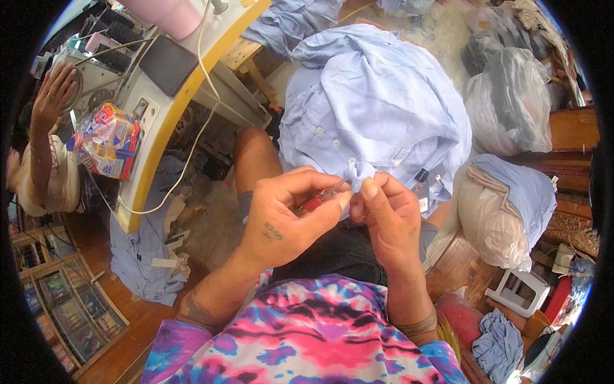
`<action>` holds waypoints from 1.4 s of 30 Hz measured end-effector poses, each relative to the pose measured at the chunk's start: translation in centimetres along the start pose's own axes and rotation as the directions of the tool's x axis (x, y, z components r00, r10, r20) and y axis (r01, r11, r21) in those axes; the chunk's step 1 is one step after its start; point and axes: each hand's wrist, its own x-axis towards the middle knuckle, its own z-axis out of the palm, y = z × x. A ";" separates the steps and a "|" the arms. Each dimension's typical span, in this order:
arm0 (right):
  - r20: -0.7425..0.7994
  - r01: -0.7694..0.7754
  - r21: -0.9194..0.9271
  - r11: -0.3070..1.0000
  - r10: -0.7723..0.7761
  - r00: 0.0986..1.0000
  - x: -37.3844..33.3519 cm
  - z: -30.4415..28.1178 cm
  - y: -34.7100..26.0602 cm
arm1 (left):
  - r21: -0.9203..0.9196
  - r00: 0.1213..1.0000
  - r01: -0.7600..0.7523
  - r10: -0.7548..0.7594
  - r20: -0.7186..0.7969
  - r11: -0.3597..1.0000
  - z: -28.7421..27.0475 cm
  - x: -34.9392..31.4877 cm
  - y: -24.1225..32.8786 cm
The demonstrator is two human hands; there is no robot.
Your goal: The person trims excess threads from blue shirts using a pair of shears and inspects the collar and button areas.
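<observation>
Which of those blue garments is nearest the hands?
The large shirt in front, with white buttons: the right hand pinches blue cloth there, while the left hand holds a red tool to it. The other blue heaps lie farther off.

Shirt: tie-dye, pink, white, blue, purple; sleeves purple-blue. Lap: black cloth. Dark markings: left forearm, right forearm, left hand.

The yellow-edged table carries a dark phone and plastic packet.
</observation>
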 end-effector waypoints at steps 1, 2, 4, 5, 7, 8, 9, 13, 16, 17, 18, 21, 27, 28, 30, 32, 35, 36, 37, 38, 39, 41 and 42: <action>-0.002 -0.007 -0.019 1.000 0.007 1.000 0.0 0.0 0.0 | 0.047 1.000 -0.027 0.028 -0.010 0.999 0.0 0.1 -0.2; -0.005 -0.013 -0.037 0.999 0.013 1.000 0.0 0.1 -0.1 | 0.063 0.999 -0.029 0.030 -0.013 0.998 0.0 0.1 -0.2; -0.005 -0.030 -0.061 0.998 0.030 1.000 0.1 0.0 -0.2 | 0.096 0.999 -0.034 0.036 -0.017 0.995 0.0 0.2 -0.2; -0.001 -0.041 -0.066 0.997 0.041 0.999 0.1 -0.2 -0.2 | 0.098 1.000 -0.025 0.025 -0.003 0.995 -0.1 0.3 -0.2; 0.003 -0.080 -0.033 0.996 0.080 0.997 0.1 -0.1 -0.4 | 0.102 1.000 -0.006 0.004 0.027 0.995 -0.3 0.3 -0.1; 0.005 -0.108 0.004 0.994 0.108 0.994 0.1 0.1 -0.6 | 0.030 0.998 0.052 -0.053 0.023 0.998 -0.2 0.4 0.1; 0.009 -0.136 0.041 0.990 0.135 0.991 0.0 0.3 -0.7 | -0.042 0.994 0.110 -0.109 0.023 0.993 -0.1 0.4 0.5; -0.026 -0.044 0.044 0.998 0.045 0.999 -0.4 0.0 -0.8 | -0.198 0.959 0.284 -0.274 0.076 0.938 -0.4 0.5 1.5; -0.094 0.377 -0.447 0.811 -0.462 0.882 -0.9 0.7 -0.6 | -0.176 0.968 0.252 -0.249 0.041 0.952 -0.3 0.6 1.5; -0.008 0.429 -0.543 0.722 -0.516 0.857 -0.8 0.5 -0.8 | -0.142 0.973 0.228 -0.223 0.054 0.963 -0.3 0.6 1.7; 0.084 0.478 -0.624 0.618 -0.555 0.828 -0.6 0.4 -1.1 | -0.108 0.978 0.204 -0.197 0.068 0.973 -0.4 0.5 1.9; 0.239 0.535 -0.667 0.519 -0.530 0.813 -0.1 -0.2 -1.2 | 0.002 0.993 0.105 -0.105 0.062 0.995 -0.3 0.3 2.3; 0.112 0.436 -0.567 0.698 -0.460 0.881 -0.5 0.0 -0.8 | 0.036 0.997 0.065 -0.067 0.046 0.997 -0.7 -0.6 3.6; 0.095 0.411 -0.527 0.744 -0.429 0.898 -0.5 -0.1 -0.8 | -0.021 0.993 0.116 -0.115 0.039 0.993 -0.7 -0.8 3.8; 0.068 0.346 -0.395 0.851 -0.349 0.935 -0.4 -0.4 -0.5 | 0.066 0.996 0.064 -0.068 0.062 0.996 -1.4 -0.8 2.9; 0.059 0.255 -0.202 0.945 -0.249 0.967 -0.3 -1.3 0.0 | 0.091 0.995 0.056 -0.063 0.073 0.994 -1.5 -0.9 2.7; 0.064 0.128 -0.010 0.992 -0.127 0.990 -0.1 -2.1 0.5 | 0.046 0.991 0.106 -0.110 0.078 0.993 -1.0 -0.9 3.2; 0.049 0.131 0.004 0.991 -0.131 0.990 0.0 -1.9 0.5 | 0.039 0.989 0.115 -0.118 0.091 0.993 -0.8 -0.9 3.3; 0.033 0.135 0.017 0.991 -0.135 0.990 0.0 -1.5 0.5 | 0.032 0.986 0.124 -0.127 0.104 0.992 -0.6 -0.8 3.3; 0.017 0.139 0.031 0.990 -0.140 0.990 0.0 -1.3 0.4 | 0.022 0.988 0.113 -0.115 0.101 0.993 -0.3 -0.7 3.1; 0.034 0.185 -0.015 0.983 -0.184 0.982 0.0 -1.3 0.3 | 0.013 0.990 0.103 -0.104 0.096 0.995 -0.1 -0.7 2.7; 0.071 0.276 -0.104 0.955 -0.270 0.960 -0.1 -1.3 0.0 | -0.043 0.991 0.116 -0.113 0.072 0.992 0.4 -0.4 2.3; 0.087 0.334 -0.153 0.930 -0.324 0.942 -0.1 -1.4 0.0 | -0.088 0.989 0.140 -0.136 0.054 0.986 0.7 0.1 2.2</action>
